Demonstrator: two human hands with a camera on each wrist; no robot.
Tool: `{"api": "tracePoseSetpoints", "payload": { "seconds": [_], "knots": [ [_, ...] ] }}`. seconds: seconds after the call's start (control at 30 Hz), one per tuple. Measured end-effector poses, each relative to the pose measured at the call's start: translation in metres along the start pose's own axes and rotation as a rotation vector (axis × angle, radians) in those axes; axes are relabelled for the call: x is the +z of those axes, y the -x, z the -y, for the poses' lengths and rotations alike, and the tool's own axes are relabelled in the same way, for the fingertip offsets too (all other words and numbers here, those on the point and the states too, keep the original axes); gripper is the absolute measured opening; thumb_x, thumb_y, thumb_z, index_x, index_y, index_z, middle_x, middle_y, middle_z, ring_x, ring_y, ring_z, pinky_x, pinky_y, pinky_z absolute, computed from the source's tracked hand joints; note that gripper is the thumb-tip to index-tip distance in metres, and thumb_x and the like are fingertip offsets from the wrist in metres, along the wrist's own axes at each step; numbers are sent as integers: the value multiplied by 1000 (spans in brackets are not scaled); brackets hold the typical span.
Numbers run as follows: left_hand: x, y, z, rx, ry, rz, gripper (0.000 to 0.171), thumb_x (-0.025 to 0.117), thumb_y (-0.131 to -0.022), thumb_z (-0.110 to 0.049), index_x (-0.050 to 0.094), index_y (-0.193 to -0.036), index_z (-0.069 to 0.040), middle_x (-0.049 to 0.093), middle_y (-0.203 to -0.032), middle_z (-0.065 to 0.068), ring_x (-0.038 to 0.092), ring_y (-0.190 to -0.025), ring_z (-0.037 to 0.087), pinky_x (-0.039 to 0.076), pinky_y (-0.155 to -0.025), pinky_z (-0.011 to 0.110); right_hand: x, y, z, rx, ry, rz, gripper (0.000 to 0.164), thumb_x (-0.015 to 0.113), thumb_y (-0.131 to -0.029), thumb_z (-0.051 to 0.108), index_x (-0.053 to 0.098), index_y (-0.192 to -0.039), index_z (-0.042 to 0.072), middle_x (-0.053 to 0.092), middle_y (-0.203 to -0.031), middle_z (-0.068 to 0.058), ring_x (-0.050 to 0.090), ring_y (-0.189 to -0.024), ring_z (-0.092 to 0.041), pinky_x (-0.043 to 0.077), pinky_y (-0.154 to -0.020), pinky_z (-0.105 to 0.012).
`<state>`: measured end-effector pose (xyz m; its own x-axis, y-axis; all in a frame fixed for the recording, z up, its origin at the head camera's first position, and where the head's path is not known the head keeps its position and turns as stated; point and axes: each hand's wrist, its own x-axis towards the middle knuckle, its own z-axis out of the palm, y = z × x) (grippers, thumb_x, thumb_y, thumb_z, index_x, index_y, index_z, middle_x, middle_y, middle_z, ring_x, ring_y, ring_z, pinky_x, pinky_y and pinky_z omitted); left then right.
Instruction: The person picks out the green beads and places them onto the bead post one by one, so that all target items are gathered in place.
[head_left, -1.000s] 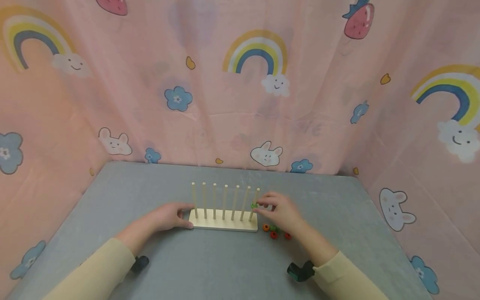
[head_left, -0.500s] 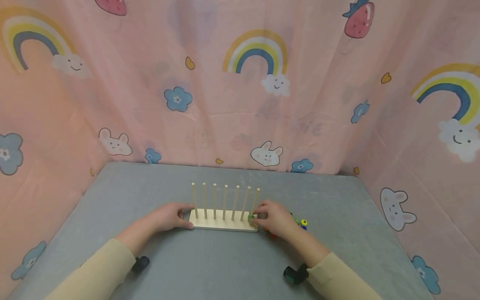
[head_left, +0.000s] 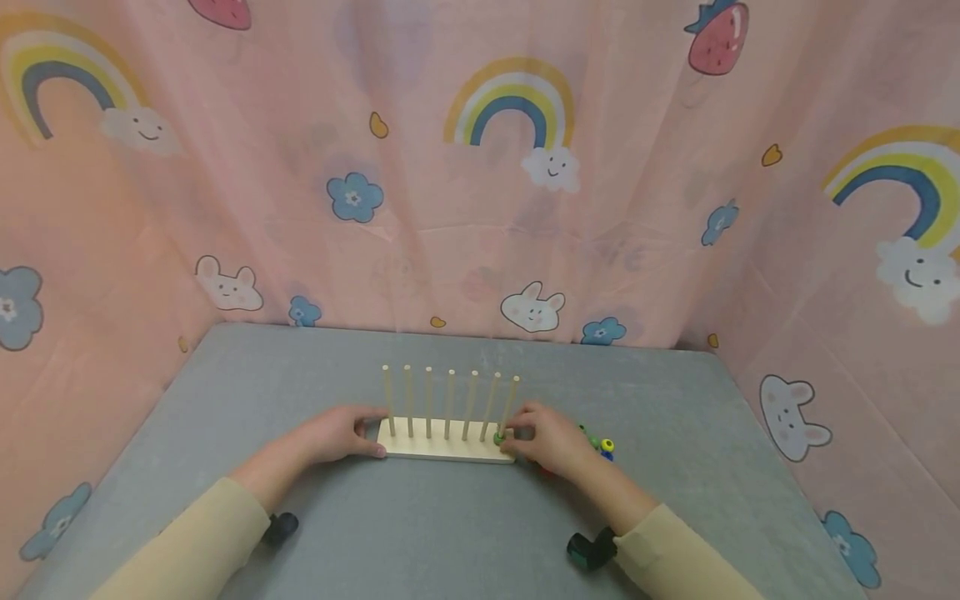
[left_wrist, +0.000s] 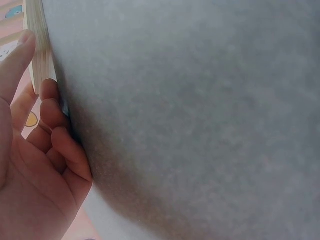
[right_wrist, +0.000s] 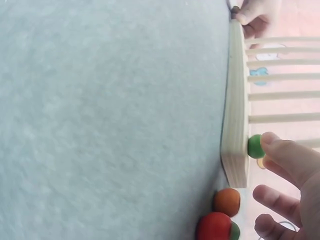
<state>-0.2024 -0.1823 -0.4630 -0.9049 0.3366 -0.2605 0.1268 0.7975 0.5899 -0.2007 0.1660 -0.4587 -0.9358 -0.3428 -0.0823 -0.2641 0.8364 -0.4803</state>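
Note:
A pale wooden peg rack [head_left: 442, 450] with a row of upright pegs lies on the grey table. My left hand [head_left: 335, 433] holds its left end between thumb and fingers, and the left wrist view shows the thumb [left_wrist: 25, 44] against the wooden base [left_wrist: 40, 55]. At the opposite end, my right hand [head_left: 551, 437] pinches a green bead [head_left: 498, 438] low on the rightmost peg. In the right wrist view this green bead [right_wrist: 255, 146] sits against the base, with the thumb on it. The other pegs carry no beads.
Loose beads lie right of the rack, partly hidden by my right hand: an orange bead [right_wrist: 227, 201], a red bead [right_wrist: 214, 227], a yellow bead [head_left: 607, 445] and others. A pink patterned curtain [head_left: 420, 258] stands behind the grey table [head_left: 420, 533].
My right hand has brought the green bead down the rightmost peg, from partway up to the base. The left hand keeps its place on the rack.

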Motion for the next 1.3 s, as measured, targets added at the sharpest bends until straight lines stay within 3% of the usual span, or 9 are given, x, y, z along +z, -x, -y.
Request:
{"api": "tracePoseSetpoints", "payload": {
  "seconds": [0.23, 0.57, 0.93, 1.3],
  "knots": [
    [1, -1, -2, -15, -7, 3, 67, 83, -79, -38, 60, -137, -14, 50, -77, 1, 44, -69, 15, 33, -62, 32, -12, 6, -6, 1, -38, -24, 22, 77, -88, 30, 77, -109, 26, 62, -104, 7, 54, -82, -10, 48, -69, -33],
    [1, 1, -2, -7, -2, -10, 67, 83, -80, -35, 59, -138, -12, 50, -76, 2, 44, -68, 16, 34, -61, 33, -35, 24, -32, -36, -45, -78, 29, 76, -89, 29, 76, -115, 18, 63, -110, -1, 51, -76, -12, 45, -64, -30],
    [0, 1, -1, -12, 5, -7, 67, 83, -80, -35, 59, -138, -13, 51, -75, 2, 45, -68, 16, 34, -60, 33, -59, 54, -75, 27, -11, -107, 29, 75, -89, 26, 76, -115, 14, 63, -108, -3, 49, -77, -15, 43, -60, -29],
    [1, 0, 1, -7, -16, -6, 68, 83, -80, -37, 59, -139, -13, 51, -76, 1, 45, -69, 16, 35, -61, 32, -64, 64, -89, 105, 92, -82, 29, 77, -87, 29, 77, -113, 17, 62, -102, -1, 54, -82, -17, 47, -68, -36]
  ]
}}
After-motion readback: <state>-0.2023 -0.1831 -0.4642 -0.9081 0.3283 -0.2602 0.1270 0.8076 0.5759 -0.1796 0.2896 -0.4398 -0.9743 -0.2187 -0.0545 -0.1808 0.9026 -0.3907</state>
